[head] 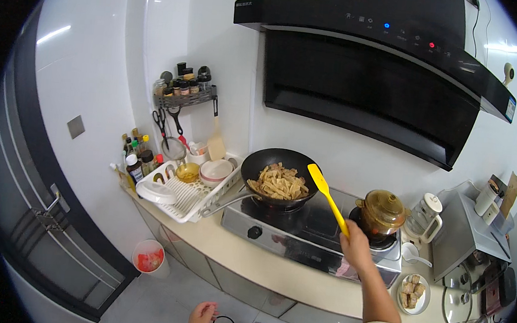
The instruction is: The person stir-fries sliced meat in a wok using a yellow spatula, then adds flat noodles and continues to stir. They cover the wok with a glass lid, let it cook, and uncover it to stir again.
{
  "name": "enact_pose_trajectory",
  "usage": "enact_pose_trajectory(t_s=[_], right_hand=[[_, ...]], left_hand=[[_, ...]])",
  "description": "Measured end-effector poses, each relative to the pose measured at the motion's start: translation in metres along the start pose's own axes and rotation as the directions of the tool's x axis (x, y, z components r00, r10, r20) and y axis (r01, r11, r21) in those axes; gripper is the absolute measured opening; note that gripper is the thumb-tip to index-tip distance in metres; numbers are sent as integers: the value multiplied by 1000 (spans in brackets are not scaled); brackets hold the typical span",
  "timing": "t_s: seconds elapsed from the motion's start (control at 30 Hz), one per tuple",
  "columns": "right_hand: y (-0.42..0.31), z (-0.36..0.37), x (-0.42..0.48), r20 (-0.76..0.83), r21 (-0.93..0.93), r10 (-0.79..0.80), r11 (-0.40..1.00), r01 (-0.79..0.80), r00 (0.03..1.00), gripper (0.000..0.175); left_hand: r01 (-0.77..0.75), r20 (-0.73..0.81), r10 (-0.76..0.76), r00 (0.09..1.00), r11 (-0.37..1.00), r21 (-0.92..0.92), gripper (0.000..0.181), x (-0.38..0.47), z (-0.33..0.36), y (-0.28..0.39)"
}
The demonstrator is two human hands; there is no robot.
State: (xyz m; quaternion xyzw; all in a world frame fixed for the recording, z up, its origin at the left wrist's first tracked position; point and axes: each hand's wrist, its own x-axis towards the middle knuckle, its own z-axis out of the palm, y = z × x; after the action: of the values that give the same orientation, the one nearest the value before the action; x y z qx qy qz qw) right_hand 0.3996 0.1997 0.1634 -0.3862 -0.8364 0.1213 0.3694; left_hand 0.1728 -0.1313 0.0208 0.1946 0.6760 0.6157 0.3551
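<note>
My right hand (355, 245) grips the handle of a yellow spatula (325, 189). Its flat blade is raised at the right rim of a black wok (256, 161), apart from the food. Inside the wok lies a heap of pale brown sliced food strips (280, 182), perhaps tofu skin, with darker bits at the back. The wok sits on the left burner of a gas stove (312, 227), its metal handle (227, 204) pointing towards the front left. Low in the view, my left hand (203, 314) hangs before the counter with loosely bent fingers and holds nothing.
An amber glass pot (382, 212) with a lid occupies the right burner. Left of the wok stands a white dish rack (187, 201) with bowls. A plate (419, 306) of browned pieces and a glass kettle (422, 220) are at right. A range hood (364, 88) overhangs the stove.
</note>
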Motion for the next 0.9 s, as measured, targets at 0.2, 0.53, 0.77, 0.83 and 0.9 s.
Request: enact_pose_trajectory(t_s=[0.2, 0.53, 0.77, 0.83, 0.9], right_hand=[[-16, 3, 103, 239, -357, -29, 927, 116, 970, 28], [-44, 62, 169, 640, -537, 50, 743, 399, 767, 19], [-31, 108, 201, 429, -725, 133, 640, 253, 894, 17], [-27, 116, 213, 418, -710, 193, 679, 187, 888, 18], [-30, 129, 223, 440, -688, 259, 713, 138, 860, 19]], left_hand=[[3, -5, -3, 1000, 998, -56, 22, 80, -10, 9], [-7, 216, 10, 976, 1000, -16, 22, 177, 2, 52], [-24, 405, 1, 914, 998, 52, 22, 231, -25, 72], [-17, 415, -10, 910, 998, 62, 22, 241, -34, 74], [-8, 440, -27, 897, 997, 77, 22, 250, -41, 76]])
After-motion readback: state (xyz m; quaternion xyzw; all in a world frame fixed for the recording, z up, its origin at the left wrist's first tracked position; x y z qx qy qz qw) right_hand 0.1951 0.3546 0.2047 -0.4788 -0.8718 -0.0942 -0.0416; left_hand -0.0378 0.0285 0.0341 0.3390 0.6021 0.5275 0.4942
